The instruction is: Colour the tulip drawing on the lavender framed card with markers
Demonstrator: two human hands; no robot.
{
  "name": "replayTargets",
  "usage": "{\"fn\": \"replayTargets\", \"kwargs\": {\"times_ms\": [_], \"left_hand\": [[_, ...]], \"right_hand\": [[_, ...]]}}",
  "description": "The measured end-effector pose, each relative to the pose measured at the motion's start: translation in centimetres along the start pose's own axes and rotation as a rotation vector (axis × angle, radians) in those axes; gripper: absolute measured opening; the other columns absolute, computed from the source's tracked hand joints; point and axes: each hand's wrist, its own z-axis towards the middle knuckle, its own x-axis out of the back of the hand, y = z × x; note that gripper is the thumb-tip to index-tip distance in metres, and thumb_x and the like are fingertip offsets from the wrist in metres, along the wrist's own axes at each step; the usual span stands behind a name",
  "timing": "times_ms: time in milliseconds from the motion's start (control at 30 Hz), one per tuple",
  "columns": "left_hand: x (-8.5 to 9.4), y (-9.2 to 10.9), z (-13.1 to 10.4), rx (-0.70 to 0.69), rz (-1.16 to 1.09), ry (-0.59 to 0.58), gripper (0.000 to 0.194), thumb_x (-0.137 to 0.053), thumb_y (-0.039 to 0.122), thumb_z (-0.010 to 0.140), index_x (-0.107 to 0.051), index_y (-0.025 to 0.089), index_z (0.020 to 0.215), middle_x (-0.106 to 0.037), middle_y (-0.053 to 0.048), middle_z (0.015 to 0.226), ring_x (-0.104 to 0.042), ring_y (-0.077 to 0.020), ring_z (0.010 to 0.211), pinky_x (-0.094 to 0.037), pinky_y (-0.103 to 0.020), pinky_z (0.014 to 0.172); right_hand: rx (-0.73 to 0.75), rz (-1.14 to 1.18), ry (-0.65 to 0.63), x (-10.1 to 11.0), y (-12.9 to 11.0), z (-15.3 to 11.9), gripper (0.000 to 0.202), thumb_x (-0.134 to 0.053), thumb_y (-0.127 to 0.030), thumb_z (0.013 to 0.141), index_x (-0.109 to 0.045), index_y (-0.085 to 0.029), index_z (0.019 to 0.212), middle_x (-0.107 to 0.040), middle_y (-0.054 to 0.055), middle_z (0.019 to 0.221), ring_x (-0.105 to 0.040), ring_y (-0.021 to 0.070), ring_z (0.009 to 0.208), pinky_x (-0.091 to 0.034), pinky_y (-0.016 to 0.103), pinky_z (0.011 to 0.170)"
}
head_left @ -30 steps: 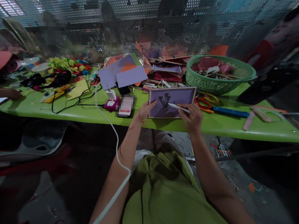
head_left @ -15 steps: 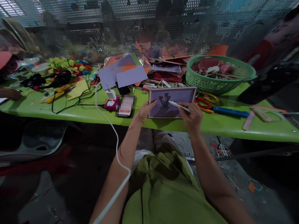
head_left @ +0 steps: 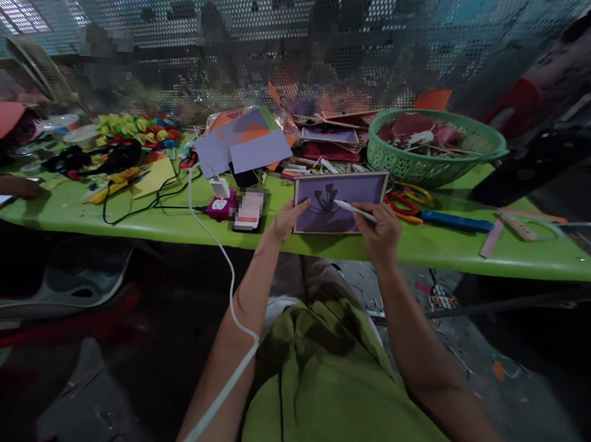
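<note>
Purple side up, long axis crosswise, steadying a framed panel [head_left: 351, 190] at the bench [head_left: 448, 249]'s near edge, closing left hand [head_left: 286, 219] fingers around its left end; pinching a white pen [head_left: 346, 206] in right hand [head_left: 382, 229] fingers, pointing leftward beside the dark flower motif [head_left: 329, 198].

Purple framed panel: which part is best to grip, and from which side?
I'd take the panel by its left edge, from the left, as the left hand does: the narrow pale rim suits a pinch, and the right hand with the white pen-like tool is on the opposite side.
</note>
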Motion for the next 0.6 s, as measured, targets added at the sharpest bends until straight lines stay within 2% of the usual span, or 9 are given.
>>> {"fn": "replayTargets", "kwargs": {"times_ms": [133,300,600], "left_hand": [[-0.03,0.13,-0.08,-0.025,0.044,-0.029,0.035,-0.095,0.031,0.071,-0.081,0.017,0.1,-0.084,-0.007,0.099,-0.079,-0.0306,0.109,-0.061,-0.045,0.105],[0.04,0.11,0.01,-0.017,0.066,0.001,0.034,-0.094,0.03,0.073,-0.081,0.017,0.102,-0.084,-0.007,0.101,-0.076,-0.0307,0.118,-0.059,-0.045,0.108],[0.16,0.03,0.12,-0.015,0.06,-0.001,0.04,-0.095,0.036,0.072,-0.08,0.017,0.104,-0.084,-0.007,0.099,-0.078,-0.0304,0.114,-0.06,-0.044,0.106]], "right_hand": [[-0.04,-0.026,-0.036,0.06,0.03,-0.09,0.015,-0.067,-0.036,0.095,-0.079,-0.028,0.094,-0.08,0.005,0.088,-0.068,0.026,0.08,-0.055,0.043,0.08],[-0.044,-0.034,-0.057,0.23,-0.22,-0.14,0.014,-0.067,-0.033,0.093,-0.08,-0.028,0.093,-0.08,0.005,0.087,-0.067,0.0262,0.08,-0.055,0.044,0.081],[-0.002,-0.011,-0.053,0.28,-0.34,-0.17,0.013,-0.067,-0.033,0.093,-0.077,-0.026,0.09,-0.077,0.004,0.082,-0.066,0.0247,0.076,-0.053,0.043,0.08]]}}
